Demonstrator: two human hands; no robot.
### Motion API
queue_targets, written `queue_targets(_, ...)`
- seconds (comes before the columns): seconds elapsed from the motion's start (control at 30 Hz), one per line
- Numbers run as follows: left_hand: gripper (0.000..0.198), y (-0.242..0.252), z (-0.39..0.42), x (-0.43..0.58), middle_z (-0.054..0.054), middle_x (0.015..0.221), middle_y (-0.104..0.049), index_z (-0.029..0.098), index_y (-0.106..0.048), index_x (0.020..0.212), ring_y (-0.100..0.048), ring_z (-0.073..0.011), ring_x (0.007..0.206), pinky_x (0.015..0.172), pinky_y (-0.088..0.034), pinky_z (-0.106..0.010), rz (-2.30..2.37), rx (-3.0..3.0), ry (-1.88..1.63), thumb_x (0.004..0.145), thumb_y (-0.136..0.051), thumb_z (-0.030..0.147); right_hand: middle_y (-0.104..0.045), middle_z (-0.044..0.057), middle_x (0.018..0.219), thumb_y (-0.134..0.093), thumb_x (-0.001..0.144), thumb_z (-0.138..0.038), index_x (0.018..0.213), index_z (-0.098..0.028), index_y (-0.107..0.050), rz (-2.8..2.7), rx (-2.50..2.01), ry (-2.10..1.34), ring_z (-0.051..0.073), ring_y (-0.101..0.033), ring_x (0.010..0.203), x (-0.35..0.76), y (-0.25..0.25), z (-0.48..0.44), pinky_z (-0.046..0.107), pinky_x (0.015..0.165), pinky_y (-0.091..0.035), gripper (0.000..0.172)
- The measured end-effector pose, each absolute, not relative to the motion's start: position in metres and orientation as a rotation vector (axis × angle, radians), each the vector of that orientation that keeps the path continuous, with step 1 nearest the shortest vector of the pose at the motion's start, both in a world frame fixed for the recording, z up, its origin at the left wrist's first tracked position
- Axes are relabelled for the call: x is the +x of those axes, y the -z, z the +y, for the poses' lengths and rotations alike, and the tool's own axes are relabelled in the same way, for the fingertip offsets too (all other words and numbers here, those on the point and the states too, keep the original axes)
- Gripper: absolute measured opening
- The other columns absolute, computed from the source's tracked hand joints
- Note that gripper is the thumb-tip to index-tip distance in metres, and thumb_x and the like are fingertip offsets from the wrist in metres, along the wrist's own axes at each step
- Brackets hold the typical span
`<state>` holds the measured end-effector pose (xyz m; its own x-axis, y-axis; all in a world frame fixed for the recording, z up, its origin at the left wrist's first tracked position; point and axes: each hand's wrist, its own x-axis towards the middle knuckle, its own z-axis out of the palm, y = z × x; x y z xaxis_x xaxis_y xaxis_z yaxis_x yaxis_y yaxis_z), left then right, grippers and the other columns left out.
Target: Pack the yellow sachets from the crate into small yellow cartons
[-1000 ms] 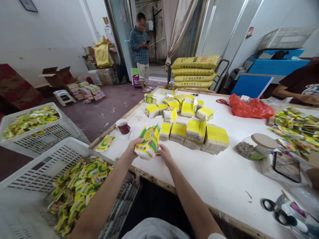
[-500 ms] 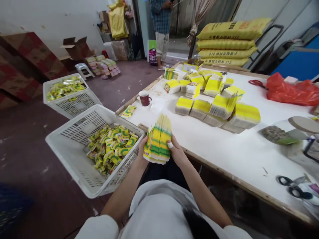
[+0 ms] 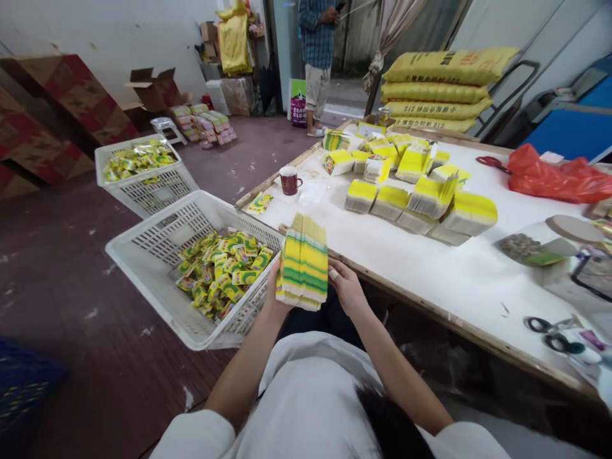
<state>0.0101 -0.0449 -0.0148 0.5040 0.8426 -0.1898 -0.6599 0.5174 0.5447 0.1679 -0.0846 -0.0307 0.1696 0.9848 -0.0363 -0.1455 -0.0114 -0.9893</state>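
Observation:
A thick stack of flat yellow-and-green packets (image 3: 303,262) is held upright over my lap, at the table's front edge. My left hand (image 3: 276,294) is closed around its left side, fingers mostly hidden behind it. At the right side of the stack, my right hand (image 3: 348,287) pinches its edge with bent fingers; a white band wraps one finger. Left of the stack stands a white plastic crate (image 3: 143,268) with many small filled yellow-green packets (image 3: 222,271) inside.
On the white table (image 3: 406,280) are more packet stacks (image 3: 392,201), a red mug (image 3: 289,181), scissors (image 3: 549,333), a clear jar (image 3: 530,245) and a red plastic bag (image 3: 557,178). A second crate (image 3: 157,188) stands further left. Beyond the table stands a person (image 3: 317,57) near yellow sacks (image 3: 437,92).
The stack has turned slightly, showing more of its striped edges and less of the printed front. My right hand has slid a little outward along its side. The view has shifted slightly.

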Motion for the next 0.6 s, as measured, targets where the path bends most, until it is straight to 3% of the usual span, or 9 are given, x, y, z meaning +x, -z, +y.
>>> queue_targets(0.13, 0.047, 0.020, -0.057, 0.013, -0.008, 0.105, -0.078, 0.019, -0.070, 0.110, -0.069, -0.0333, 0.112, 0.095, -0.056, -0.046, 0.493, 0.458, -0.876, 0.083, -0.058, 0.055, -0.080, 0.008, 0.094, -0.066, 0.079, -0.050, 0.103, -0.019, -0.075, -1.099, -1.304, -1.108, 0.031, -0.072, 0.091, 0.181, 0.033, -0.085, 0.045, 0.082, -0.059, 0.040)
queue_targets(0.37, 0.038, 0.029, -0.069, 0.009, -0.009, 0.090, -0.079, 0.015, -0.071, 0.096, -0.071, -0.0349, 0.105, 0.088, -0.058, -0.046, 0.611, 0.484, -0.717, 0.077, -0.065, 0.047, -0.079, 0.005, 0.080, -0.076, 0.066, -0.028, 0.090, -0.018, -0.077, -1.241, -1.395, -1.124, 0.034, -0.072, 0.087, 0.200, 0.033, -0.097, 0.042, 0.077, -0.060, 0.025)
queue_targets(0.6, 0.058, 0.025, -0.075, 0.001, -0.011, 0.093, -0.078, 0.014, -0.067, 0.108, -0.071, -0.0373, 0.105, 0.088, -0.058, -0.047, 0.667, 0.558, -0.653, 0.062, -0.076, 0.048, -0.080, 0.004, 0.088, -0.077, 0.066, -0.032, 0.084, -0.018, -0.078, -1.167, -1.284, -1.294, 0.032, -0.074, 0.088, 0.193, 0.035, -0.104, 0.044, 0.084, -0.059, 0.023)
